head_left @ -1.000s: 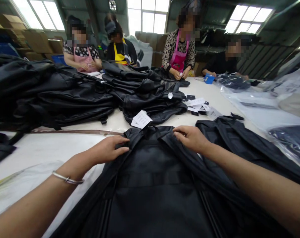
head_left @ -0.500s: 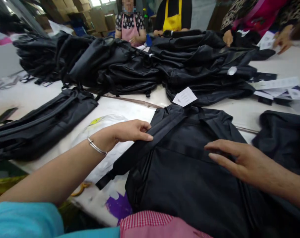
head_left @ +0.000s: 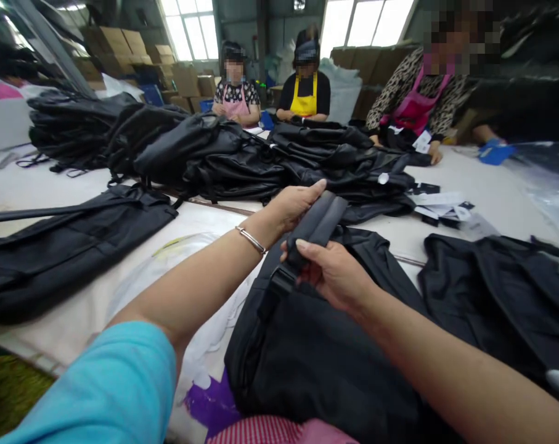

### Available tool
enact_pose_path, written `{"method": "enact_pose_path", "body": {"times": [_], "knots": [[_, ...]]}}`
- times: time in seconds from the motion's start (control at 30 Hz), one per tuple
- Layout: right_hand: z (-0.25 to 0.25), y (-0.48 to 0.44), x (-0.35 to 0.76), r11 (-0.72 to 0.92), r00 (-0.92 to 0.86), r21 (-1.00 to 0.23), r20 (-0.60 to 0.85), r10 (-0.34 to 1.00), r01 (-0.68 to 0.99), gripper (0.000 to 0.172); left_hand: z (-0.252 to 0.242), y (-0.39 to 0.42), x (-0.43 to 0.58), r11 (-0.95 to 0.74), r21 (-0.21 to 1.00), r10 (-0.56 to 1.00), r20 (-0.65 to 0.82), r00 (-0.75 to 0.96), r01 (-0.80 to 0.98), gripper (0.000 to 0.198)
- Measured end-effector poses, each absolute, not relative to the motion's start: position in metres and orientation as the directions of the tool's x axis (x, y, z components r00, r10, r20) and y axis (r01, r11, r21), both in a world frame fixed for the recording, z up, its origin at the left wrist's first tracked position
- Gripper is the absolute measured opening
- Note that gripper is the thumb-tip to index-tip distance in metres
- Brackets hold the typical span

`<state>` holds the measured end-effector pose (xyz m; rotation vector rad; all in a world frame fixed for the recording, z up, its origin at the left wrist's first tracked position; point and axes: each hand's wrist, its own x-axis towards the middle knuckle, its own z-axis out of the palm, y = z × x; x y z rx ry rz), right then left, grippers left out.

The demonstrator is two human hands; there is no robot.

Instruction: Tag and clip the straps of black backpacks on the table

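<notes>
A black backpack (head_left: 307, 351) lies in front of me on the white table (head_left: 66, 185). Its padded black shoulder strap (head_left: 318, 225) is lifted off the bag, and both hands grip it. My left hand (head_left: 295, 206), with a silver bangle on the wrist, is closed round the strap's upper part from the left. My right hand (head_left: 332, 271) pinches the strap lower down, near its buckle, with the thumb on top.
A heap of black backpacks (head_left: 224, 154) runs across the table's middle. One flat black bag (head_left: 66, 246) lies at left, another (head_left: 501, 290) at right. Paper tags (head_left: 440, 203) sit right of the heap. Three people in aprons work at the far side. A clear plastic bag (head_left: 177, 259) lies under my left arm.
Both hands left the flat bag surface and picked up the shoulder strap, raising it. The camera has tipped up, showing more of the far side.
</notes>
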<state>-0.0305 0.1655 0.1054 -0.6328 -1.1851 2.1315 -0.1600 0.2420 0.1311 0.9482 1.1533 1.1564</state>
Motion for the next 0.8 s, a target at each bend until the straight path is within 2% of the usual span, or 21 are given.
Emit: {"method": "enact_pose_path", "body": {"times": [0.1, 0.17, 0.3, 0.4, 0.53, 0.7, 0.8], "knots": [[0.111, 0.188, -0.027, -0.408, -0.601, -0.845, -0.135, 0.788, -0.345, 0.016, 0.124, 0.231, -0.175, 0.141, 0.978, 0.989, -0.134, 0.055, -0.152, 0.044], [0.109, 0.198, -0.027, -0.424, -0.555, -0.829, -0.171, 0.814, -0.366, 0.012, 0.120, 0.210, -0.186, 0.146, 0.987, 0.988, -0.141, 0.069, -0.063, 0.045], [0.098, 0.203, -0.032, -0.440, -0.529, -0.809, -0.195, 0.826, -0.390, 0.011, 0.103, 0.146, -0.202, 0.132, 0.941, 0.991, -0.124, -0.045, 0.312, 0.040], [0.092, 0.202, -0.039, -0.420, -0.495, -0.809, -0.188, 0.848, -0.412, 0.010, 0.086, 0.097, -0.204, 0.147, 0.872, 0.988, -0.106, -0.113, 0.467, 0.037], [0.089, 0.201, -0.047, -0.413, -0.451, -0.806, -0.207, 0.868, -0.424, 0.008, 0.067, 0.060, -0.196, 0.238, 0.841, 0.970, -0.178, -0.168, 0.485, 0.034], [0.085, 0.196, -0.057, -0.381, -0.393, -0.811, -0.206, 0.896, -0.444, 0.010, 0.054, 0.055, -0.185, 0.292, 0.859, 0.955, -0.239, -0.176, 0.421, 0.033], [0.085, 0.196, -0.061, -0.392, -0.357, -0.800, -0.239, 0.903, -0.455, 0.010, 0.052, 0.053, -0.185, 0.284, 0.834, 0.953, -0.193, -0.232, 0.473, 0.028]]}}
